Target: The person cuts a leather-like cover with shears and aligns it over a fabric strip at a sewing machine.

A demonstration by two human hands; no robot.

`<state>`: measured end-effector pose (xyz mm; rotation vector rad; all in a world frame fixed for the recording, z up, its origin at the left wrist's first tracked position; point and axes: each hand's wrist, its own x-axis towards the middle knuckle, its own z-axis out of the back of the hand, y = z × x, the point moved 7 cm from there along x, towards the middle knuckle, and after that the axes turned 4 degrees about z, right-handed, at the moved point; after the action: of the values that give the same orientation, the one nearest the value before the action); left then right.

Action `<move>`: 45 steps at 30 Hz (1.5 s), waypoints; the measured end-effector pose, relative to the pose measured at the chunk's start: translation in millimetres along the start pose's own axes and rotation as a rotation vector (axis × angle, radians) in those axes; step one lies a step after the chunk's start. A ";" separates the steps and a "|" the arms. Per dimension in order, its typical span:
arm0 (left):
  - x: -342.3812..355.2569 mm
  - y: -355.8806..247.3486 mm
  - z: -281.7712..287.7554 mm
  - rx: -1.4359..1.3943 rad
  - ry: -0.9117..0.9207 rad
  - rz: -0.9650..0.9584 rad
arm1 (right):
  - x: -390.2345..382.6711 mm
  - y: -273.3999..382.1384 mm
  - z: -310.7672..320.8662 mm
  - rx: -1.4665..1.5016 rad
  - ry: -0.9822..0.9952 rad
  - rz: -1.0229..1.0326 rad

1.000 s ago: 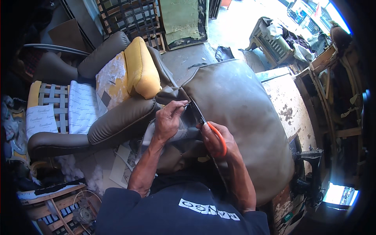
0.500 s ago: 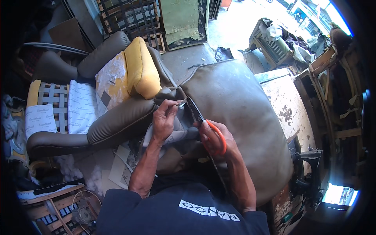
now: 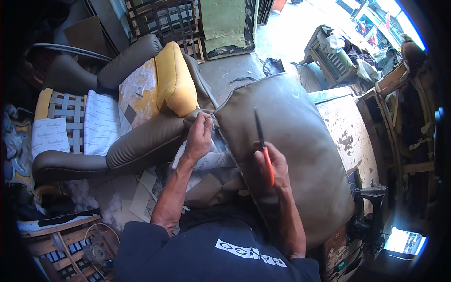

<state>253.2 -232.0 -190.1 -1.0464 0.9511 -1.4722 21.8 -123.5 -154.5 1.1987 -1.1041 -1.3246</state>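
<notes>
A large grey-brown leather cover [image 3: 296, 160] is spread in front of me and to the right, its seamed edge running down between my arms. My left hand [image 3: 199, 138] is closed in a pinch at the cover's upper left corner, beside the chair's arm; what exactly lies between the fingertips is partly hidden. In my right hand [image 3: 276, 164] is a pair of scissors [image 3: 260, 128] with orange handles and dark blades. The blades look closed and point away from me, above the leather and apart from its edge.
At left stands a partly covered armchair [image 3: 141, 141] with yellow foam [image 3: 174, 84], webbing and white printed lining. A wooden frame [image 3: 70, 244] lies lower left. The cover rests over a worn table [image 3: 347, 127]; a dark sewing machine [image 3: 373, 202] stands at right. Webbed frames lean at the back.
My right hand has drawn the scissors away from the cover's edge to the right, and the blades have come together. My left hand has moved slightly up, still pinching near the corner.
</notes>
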 end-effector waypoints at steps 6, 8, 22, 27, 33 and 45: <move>1.4 -9.2 1.8 0.209 0.113 -0.265 | 10.1 52.2 59.8 -0.903 -0.499 0.347; 1.9 -21.4 -1.7 0.322 0.101 -0.325 | 15.8 49.2 115.1 -1.226 -0.622 0.188; 5.4 -69.2 -14.6 0.304 -0.191 -0.436 | -74.4 -4.6 233.9 -1.277 -0.764 -0.163; 15.4 -76.8 -40.3 0.197 -0.167 -0.399 | -103.5 -6.9 262.5 -1.381 -0.784 -0.195; 23.6 -78.4 -46.3 0.255 -0.178 -0.514 | -126.8 -18.2 270.6 -1.315 -0.898 -0.187; 28.3 -77.0 -87.6 0.182 0.043 -0.471 | -268.1 29.3 267.8 -0.985 -0.996 -0.113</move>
<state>145.0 -246.6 -140.4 -1.1558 0.6053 -1.9325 -238.1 142.6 -76.8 -0.1906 -0.7772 -2.2531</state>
